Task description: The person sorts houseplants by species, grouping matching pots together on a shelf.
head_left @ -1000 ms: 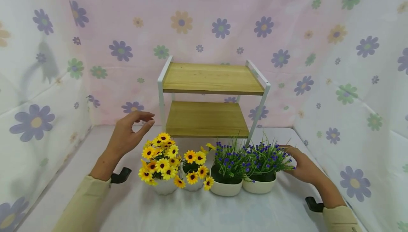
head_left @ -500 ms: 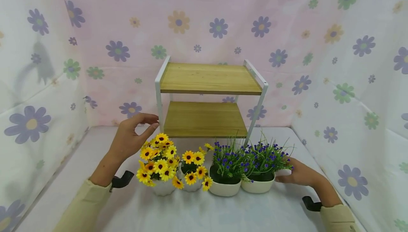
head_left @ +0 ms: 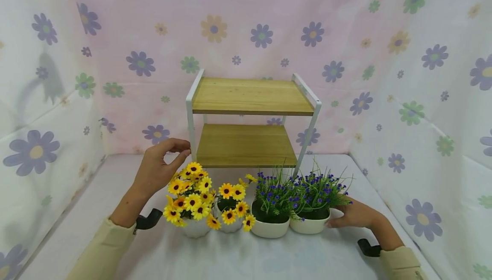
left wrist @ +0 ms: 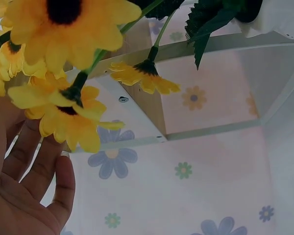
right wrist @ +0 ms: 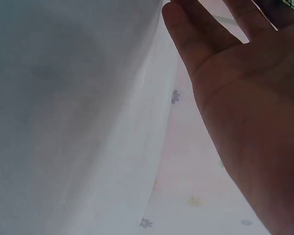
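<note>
Two white pots of yellow flowers, a left one and a smaller one, stand in a row with two cream oval pots of purple flowers, a middle one and a rightmost one. Behind them stands a two-tier wooden rack with white metal legs. My left hand has its loosely bent fingertips right at the rack's left front leg, above and behind the left yellow flowers. My right hand is at the right end of the rightmost pot, thumb near its rim, other fingers partly hidden behind the leaves.
Both shelf boards show bare wood, the upper shelf above the lower shelf. A white cloth covers the table. Flower-printed cloth walls enclose the back and both sides.
My left hand has moved right to the rack's left front leg. My right hand has come down from the leaves and closer to the rightmost pot. The view has shifted slightly.
</note>
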`<state>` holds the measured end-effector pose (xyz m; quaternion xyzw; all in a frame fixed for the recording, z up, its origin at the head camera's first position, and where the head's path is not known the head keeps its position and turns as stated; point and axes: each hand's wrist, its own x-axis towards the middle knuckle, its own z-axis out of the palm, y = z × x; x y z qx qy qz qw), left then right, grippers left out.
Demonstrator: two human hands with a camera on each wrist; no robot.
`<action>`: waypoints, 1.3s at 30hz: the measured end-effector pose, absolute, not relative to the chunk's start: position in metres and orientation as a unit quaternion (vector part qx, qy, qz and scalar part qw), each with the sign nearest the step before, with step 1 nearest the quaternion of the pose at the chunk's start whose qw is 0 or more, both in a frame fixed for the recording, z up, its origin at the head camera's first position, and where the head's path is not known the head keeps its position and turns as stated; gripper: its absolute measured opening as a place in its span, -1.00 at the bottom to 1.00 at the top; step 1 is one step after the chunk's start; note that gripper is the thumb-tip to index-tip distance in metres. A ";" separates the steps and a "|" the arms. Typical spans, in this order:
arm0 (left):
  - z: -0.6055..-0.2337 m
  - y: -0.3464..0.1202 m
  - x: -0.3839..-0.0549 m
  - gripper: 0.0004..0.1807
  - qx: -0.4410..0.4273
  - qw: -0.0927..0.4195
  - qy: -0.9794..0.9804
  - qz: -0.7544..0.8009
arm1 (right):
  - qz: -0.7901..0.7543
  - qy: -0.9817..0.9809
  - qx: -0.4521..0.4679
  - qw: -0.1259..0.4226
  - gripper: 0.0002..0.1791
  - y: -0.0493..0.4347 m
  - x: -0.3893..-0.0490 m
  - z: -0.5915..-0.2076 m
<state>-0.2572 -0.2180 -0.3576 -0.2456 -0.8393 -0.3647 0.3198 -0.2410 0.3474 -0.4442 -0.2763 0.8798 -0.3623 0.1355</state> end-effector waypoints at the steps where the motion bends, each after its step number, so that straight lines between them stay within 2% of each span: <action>1: -0.358 -0.218 -0.257 -0.80 -0.244 0.319 -0.839 -0.366 | -0.352 0.883 -0.281 0.129 0.12 0.345 -0.240 -0.444; 5: -0.358 -0.217 -0.257 -0.80 -0.242 0.316 -0.839 -0.371 | -0.326 0.894 -0.288 0.110 0.17 0.340 -0.239 -0.445; 25: -0.359 -0.215 -0.261 -0.80 -0.248 0.305 -0.834 -0.387 | -0.286 0.938 -0.139 0.140 0.18 0.348 -0.230 -0.427; 39: -0.361 -0.215 -0.259 -0.82 -0.241 0.304 -0.837 -0.385 | -0.349 0.915 -0.193 0.055 0.09 0.361 -0.227 -0.418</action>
